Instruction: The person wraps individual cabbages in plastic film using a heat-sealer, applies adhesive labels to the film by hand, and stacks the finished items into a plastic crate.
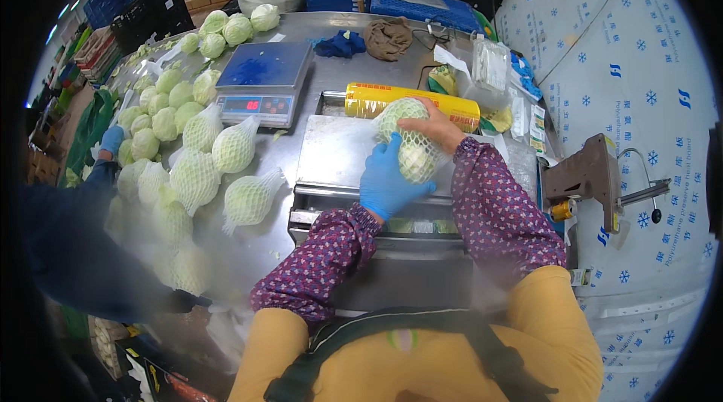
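Observation:
My left hand (390, 179), in a blue glove, and my bare right hand (432, 125) hold a cabbage in a white foam net (417, 162) between them. Its stem end faces me, above a metal plate (330, 151) of the wrapping machine. Behind it lies a roll of plastic film with a yellow wrapper (361, 100). Several netted cabbages (248, 199) rest on the steel table to the left, beside bare cabbages (165, 122). A digital scale (265, 66) with a lit red display stands behind them.
A co-worker's blue-gloved hand (112, 139) touches the cabbages at the far left. A brown device with a metal arm (587, 182) stands at the right, near a patterned wall panel (638, 91). Cloths (388, 39) and a blue plastic crate (423, 4) lie at the back.

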Demonstrator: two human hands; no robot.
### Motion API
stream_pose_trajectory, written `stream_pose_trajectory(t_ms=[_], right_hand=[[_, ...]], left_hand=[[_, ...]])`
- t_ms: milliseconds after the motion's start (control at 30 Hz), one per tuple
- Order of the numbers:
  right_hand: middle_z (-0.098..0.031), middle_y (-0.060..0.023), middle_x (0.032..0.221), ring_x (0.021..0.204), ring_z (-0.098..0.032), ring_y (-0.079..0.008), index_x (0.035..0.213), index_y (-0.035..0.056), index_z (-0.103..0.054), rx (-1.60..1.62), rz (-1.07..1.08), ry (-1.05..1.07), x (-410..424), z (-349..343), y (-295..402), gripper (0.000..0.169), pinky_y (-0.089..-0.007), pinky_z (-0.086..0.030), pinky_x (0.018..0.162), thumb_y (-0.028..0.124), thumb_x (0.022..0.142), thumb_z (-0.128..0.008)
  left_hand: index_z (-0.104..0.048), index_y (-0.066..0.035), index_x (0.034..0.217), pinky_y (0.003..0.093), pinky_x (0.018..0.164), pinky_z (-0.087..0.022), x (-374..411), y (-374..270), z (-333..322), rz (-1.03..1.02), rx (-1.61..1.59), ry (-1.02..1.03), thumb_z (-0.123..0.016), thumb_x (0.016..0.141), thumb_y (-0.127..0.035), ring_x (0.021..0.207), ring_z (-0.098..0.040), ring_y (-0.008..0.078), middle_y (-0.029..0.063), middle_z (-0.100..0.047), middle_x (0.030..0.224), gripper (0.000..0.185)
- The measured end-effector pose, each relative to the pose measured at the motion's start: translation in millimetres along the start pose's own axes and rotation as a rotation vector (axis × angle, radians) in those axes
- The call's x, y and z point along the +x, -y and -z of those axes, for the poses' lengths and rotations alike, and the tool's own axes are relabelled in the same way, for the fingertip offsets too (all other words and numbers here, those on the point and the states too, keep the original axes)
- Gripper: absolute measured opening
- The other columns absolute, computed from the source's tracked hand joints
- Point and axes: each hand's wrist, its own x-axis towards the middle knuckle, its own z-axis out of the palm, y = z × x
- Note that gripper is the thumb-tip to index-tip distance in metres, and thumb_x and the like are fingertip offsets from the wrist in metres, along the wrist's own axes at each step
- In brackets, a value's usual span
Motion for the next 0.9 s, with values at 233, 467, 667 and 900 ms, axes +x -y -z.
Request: stream_pose_trajectory(t_ms=[233,467,667,900], right_hand=[[-0.049,-0.0170,0.122,0.112,-0.049,-0.0232,0.135,-0.0004,-0.030,-0.087,0.135,-0.078,0,-1,-19,0.091,-0.0317,-0.041,0.094,0.037,0.067,-0.078],[-0.061,-0.0165,0.092,0.084,-0.059,-0.0248,0.100,-0.0020,-0.059,-0.375,0.374,-0.515,-81,48,-31,0.041,-0.0360,-0.047,0.074,0.032,0.078,-0.068],[-0.061,-0.0202,0.067,0.063,-0.059,-0.0373,0.065,-0.0018,-0.064,-1.209,-0.227,-0.281,-179,29,-71,0.061,-0.0444,-0.045,0.058,0.056,0.081,-0.053],[-0.059,-0.0171,0.064,0.064,-0.059,-0.0353,0.063,0.0038,-0.061,-0.807,-0.017,-0.404,-191,26,-118,0.028,-0.0432,-0.045,0.058,0.030,0.073,-0.057]], left_hand=[[-0.032,0.000,0.135,0.0406,0.092,-0.043,4,12,3,-0.077,0.017,0.086,-0.083,0.054,-0.041,0.112,-0.048,0.0345,0.0214,-0.045,0.122,0.104],[-0.055,0.002,0.108,0.0364,0.077,-0.048,-32,42,66,-0.179,0.055,-0.266,-0.071,0.076,-0.022,0.090,-0.058,0.0285,0.0180,-0.057,0.096,0.043],[-0.064,-0.004,0.076,0.0413,0.062,-0.046,-58,64,59,-0.014,0.848,0.172,-0.063,0.075,-0.044,0.067,-0.057,0.0312,0.0136,-0.060,0.074,0.040],[-0.067,-0.003,0.072,0.0404,0.062,-0.048,-46,92,43,0.102,0.475,0.451,-0.064,0.071,-0.046,0.065,-0.061,0.0336,0.0193,-0.063,0.073,0.043]])
